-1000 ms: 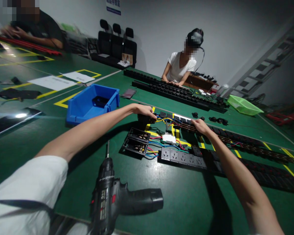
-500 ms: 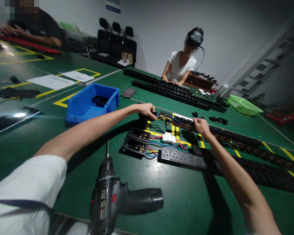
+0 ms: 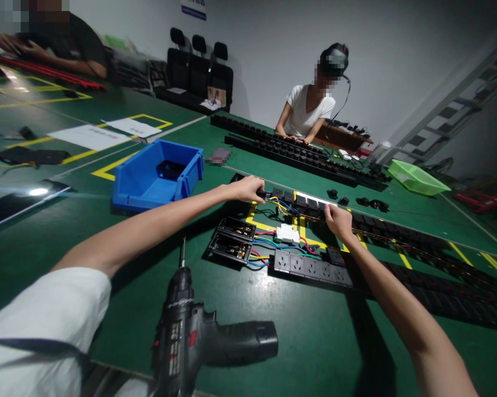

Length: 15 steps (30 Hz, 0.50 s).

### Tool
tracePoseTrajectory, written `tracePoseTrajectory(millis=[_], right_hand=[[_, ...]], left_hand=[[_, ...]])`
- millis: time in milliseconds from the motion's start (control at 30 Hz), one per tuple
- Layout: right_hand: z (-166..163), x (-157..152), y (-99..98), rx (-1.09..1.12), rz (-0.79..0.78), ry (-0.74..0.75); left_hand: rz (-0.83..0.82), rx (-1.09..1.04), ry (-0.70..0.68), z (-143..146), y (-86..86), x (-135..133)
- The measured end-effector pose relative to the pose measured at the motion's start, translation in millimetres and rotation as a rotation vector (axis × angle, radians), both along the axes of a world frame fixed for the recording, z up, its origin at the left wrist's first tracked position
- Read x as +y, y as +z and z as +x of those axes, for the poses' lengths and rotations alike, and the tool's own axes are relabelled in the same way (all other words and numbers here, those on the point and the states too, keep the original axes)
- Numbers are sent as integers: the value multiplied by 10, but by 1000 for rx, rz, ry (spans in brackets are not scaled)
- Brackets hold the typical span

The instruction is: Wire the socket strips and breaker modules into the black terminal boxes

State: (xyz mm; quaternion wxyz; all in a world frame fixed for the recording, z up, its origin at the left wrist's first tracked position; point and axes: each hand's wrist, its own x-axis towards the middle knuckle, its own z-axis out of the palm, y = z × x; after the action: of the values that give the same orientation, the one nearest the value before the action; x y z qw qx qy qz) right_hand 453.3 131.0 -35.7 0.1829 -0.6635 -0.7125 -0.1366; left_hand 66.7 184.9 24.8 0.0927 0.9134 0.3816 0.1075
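My left hand (image 3: 248,189) is closed at the left end of the far power strip, on a black housing whose shape it mostly hides. Yellow and blue wires (image 3: 279,204) run from there to the strip. Farther right, my right hand (image 3: 338,219) is wrapped around the far power strip (image 3: 372,225), a long row of black sockets with copper rails. Nearer to me lies a second power strip (image 3: 310,267), sockets facing up. Coloured wires join it to two open black boxes (image 3: 231,240) and a white breaker-like block (image 3: 287,234).
A cordless drill (image 3: 182,331) lies close in front. The blue bin (image 3: 149,176) stands left of my left hand, with a black part inside. Several small black parts (image 3: 370,203) lie beyond the strips. Across the table, a person (image 3: 308,110) works at other black strips (image 3: 293,154).
The far strip has turned between my hands: more of its black sockets and less of its copper rails show there. My right hand has shifted slightly down and left.
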Motion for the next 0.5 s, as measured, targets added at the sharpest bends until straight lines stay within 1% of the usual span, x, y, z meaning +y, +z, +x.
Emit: tracePoseTrajectory(millis=[133,267,400,500], right_hand=[[97,-117,54,-19,-106,114],[259,-197,138,-26,-261,235],[385,-235,198,-25,-409,246],[406,-262,208,-22,-477,245]], left_hand=[[74,32,-32,-7,21,-91],[129,55,-61,-34,-9,-266],[152,66,-78,-61,-110,-401],[167,61,-89,-77,-194,-406]])
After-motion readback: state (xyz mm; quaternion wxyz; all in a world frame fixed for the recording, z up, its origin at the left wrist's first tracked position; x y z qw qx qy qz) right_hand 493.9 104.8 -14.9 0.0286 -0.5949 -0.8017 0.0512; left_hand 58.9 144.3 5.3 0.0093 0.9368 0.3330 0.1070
